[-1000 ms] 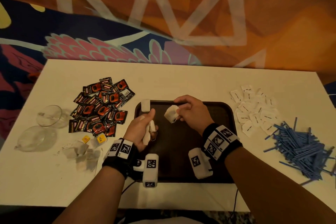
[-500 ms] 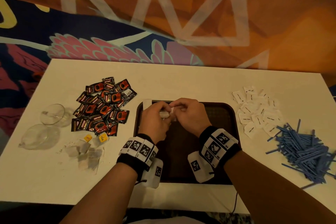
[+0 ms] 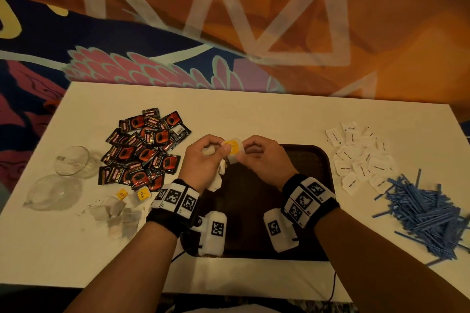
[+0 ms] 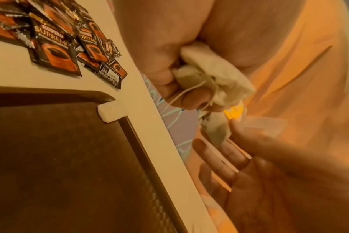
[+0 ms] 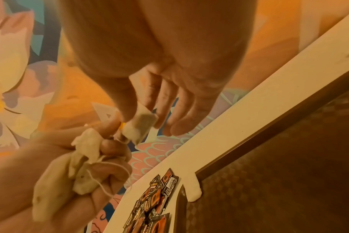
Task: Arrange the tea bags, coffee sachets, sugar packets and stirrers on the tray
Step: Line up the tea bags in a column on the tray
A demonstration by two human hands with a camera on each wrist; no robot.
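Item: tea bags (image 3: 215,180), bunched, I am gripping them in my left hand (image 3: 203,160) above the tray (image 3: 318,157); right hand (image 3: 264,157) fingers (image 5: 130,110) pinching one bag (image 5: 141,124), possibly string-tangled.

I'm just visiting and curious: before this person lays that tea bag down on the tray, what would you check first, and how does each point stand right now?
1. Left hand grips the bunch of tea bags: ok.
2. Right hand pinches one tea bag with a yellow tag: ok.
3. That bag's string free of the bunch: cannot tell; loose strings hang by the left fingers.
4. Bare floor on the tray: ok.
5. One white tea bag lies at the tray's far left corner, giving a start for the row: ok.
6. Other tea bags wait on the table: ok.
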